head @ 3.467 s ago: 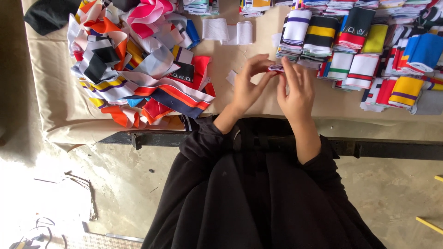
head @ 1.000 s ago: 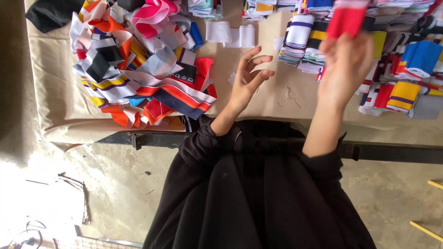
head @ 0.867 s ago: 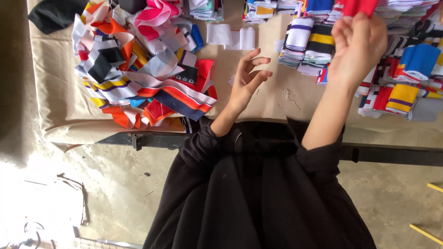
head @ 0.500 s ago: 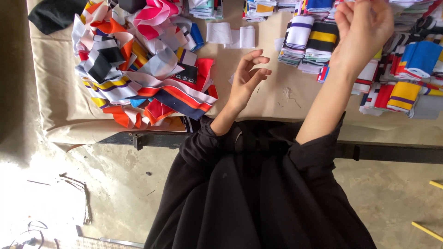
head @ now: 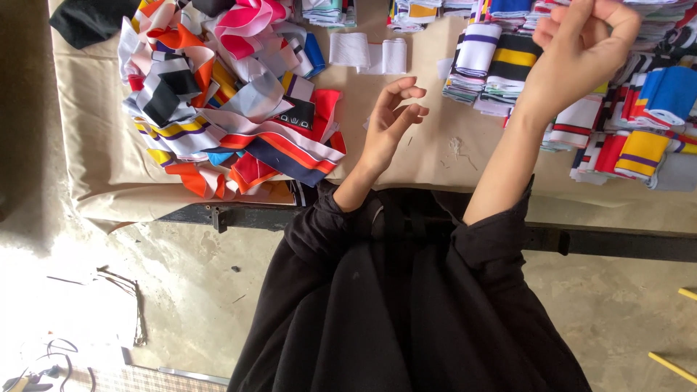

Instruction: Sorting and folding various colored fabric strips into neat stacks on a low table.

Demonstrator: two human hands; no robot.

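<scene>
My left hand point(head: 392, 120) hovers over the beige-covered table point(head: 94, 152), fingers apart and curved, holding nothing. It is just right of a loose heap of striped fabric bands point(head: 232, 109) in red, orange, white, navy and pink. My right hand point(head: 581, 43) is raised at the far right over rows of folded striped bands point(head: 501, 65). Its fingers are loosely curled and I see nothing in them. More folded bands in red, yellow and blue point(head: 639, 138) lie under my right forearm.
Two white folded pieces point(head: 367, 51) lie at the back between the heap and the stacks. A black cloth point(head: 83, 18) sits at the table's far left corner. A black metal bar point(head: 617, 243) runs along the table's front edge. Yellow sticks point(head: 671, 366) lie on the concrete floor.
My right hand lifted a red band away from my left hand, carried it up over the folded stacks, and now no longer shows it. The left hand stayed almost still, open.
</scene>
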